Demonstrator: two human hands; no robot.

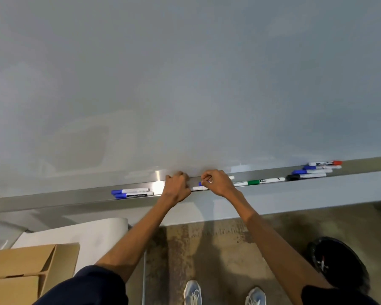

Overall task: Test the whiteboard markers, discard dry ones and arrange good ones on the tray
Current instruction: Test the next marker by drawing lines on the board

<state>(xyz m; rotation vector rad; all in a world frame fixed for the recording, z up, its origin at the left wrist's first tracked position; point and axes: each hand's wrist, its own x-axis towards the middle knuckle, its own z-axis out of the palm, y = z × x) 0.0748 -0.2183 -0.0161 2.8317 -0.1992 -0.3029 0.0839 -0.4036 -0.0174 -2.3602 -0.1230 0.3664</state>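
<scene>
- Head view: both hands are working at the tray [75,198], low on the board [185,84]
- Left hand [177,186] is curling round the white barrel of a marker [198,188]; right hand [216,182] is pinching its blue cap end; the marker is sitting just over the tray, between the hands
- Risk: a stiff cap giving way with a jerk, sending the cap or marker off the narrow ledge
- Risk: right wrist is crowding the green marker [254,182]; a tug could be rolling it off
- Risk: blue pair [130,193] and right cluster [315,170] are lying loose, so piles could be getting mixed up
- Bin [337,260] is standing well apart, so a dropped dud could be missing it
</scene>
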